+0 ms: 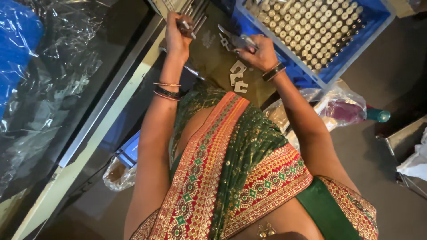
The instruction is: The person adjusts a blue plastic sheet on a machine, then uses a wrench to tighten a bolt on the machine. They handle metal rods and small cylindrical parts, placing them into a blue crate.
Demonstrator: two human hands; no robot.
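Left hand [177, 33] grips metal rods [194, 15]; right hand [258, 52] pinches pliers [233, 39] beside blue crate [327, 73] edge.

Floor [378, 178]: dark grey, bare, from 3 to 5 o'clock.
Bench [209, 62]: brownish top at 12 o'clock, dimly lit.
Frame [102, 111]: pale metal rail slanting from 12 down to 8 o'clock.
Sheeting [49, 75]: clear crumpled plastic over a dark surface at 9 to 10 o'clock.
Blue bag [15, 40]: at 10 o'clock, on the frame's edge.
Crate [378, 20]: blue, at 1 o'clock.
Metal tray [407, 140]: at 3 o'clock, white bag [416, 162] just beside.
Light: warm, low, glinting off the plastic.
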